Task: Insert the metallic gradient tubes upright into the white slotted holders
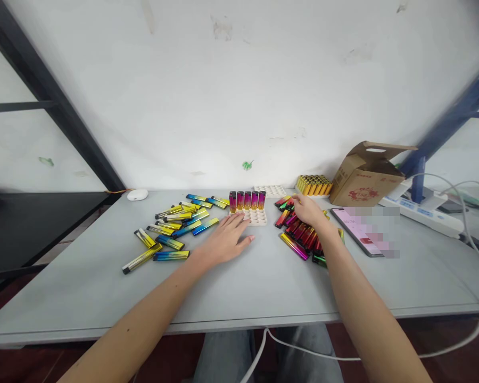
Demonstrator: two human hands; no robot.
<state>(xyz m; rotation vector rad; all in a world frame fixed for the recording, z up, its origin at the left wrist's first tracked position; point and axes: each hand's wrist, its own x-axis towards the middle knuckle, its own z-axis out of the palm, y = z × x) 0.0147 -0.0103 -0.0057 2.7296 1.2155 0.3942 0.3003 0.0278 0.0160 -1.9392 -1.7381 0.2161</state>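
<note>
Right hand (306, 209) is resting with bent fingers at the far side of a red-and-purple lighter pile (299, 232), right of the tabletop's (255, 290) middle; whether it is pinching one — cannot tell. Left hand (227, 238) is lying flat, fingers loosely extended and grasping nothing, by the near left corner of a white tray (258, 218), toward the tabletop's back edge. Purple lighters (247, 200) are standing along its far side. Judging handling: probably light, stiff, slick — mid-body pinch suiting best. Blue-and-yellow lighters (178, 217) are lying nearer the tabletop's left edge.
</note>
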